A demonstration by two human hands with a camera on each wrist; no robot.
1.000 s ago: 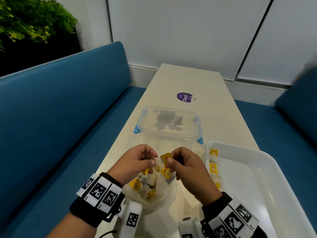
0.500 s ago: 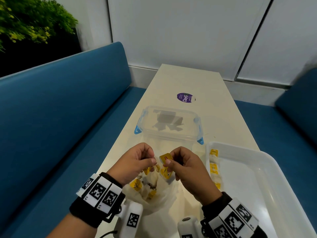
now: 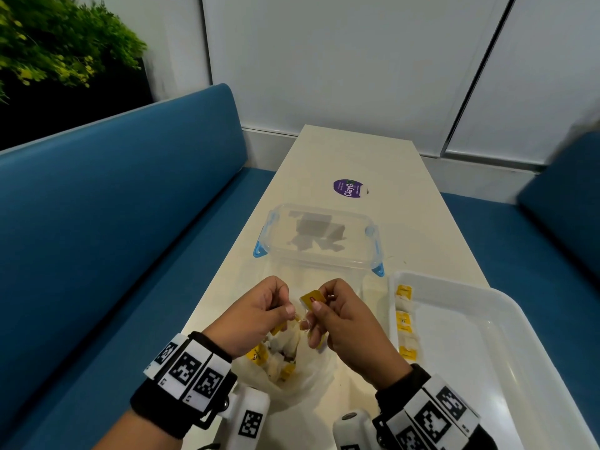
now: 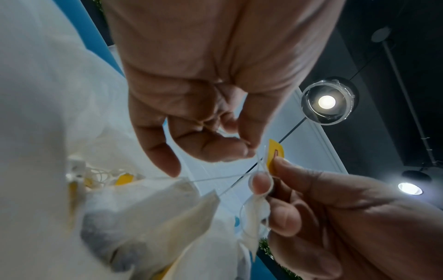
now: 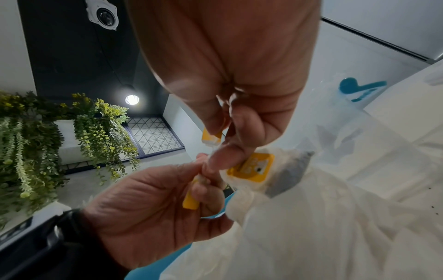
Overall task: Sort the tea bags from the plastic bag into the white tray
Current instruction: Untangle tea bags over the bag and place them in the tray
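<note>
A crumpled clear plastic bag (image 3: 293, 383) of tea bags lies on the table's near end, under both hands. My right hand (image 3: 316, 306) pinches a yellow tea bag tag (image 3: 312, 299) and holds a tea bag (image 5: 251, 168) against its fingers. My left hand (image 3: 290, 315) pinches the thin white strings (image 4: 257, 161) that run tangled from the bag to the right hand (image 4: 268, 170). More tea bags (image 4: 143, 208) hang below. The white tray (image 3: 506, 362) sits at the right, with several tea bags (image 3: 404, 319) in a row along its left wall.
A clear lidded container (image 3: 319, 240) with blue clips stands just beyond the hands. Farther back lies a purple round sticker (image 3: 349, 189). Blue benches flank the narrow table (image 3: 357, 151); a plant (image 3: 48, 43) is at far left.
Both hands stay over the bag. The left fingertips have drawn closer to the right hand at the strings. The yellow tag has barely moved.
</note>
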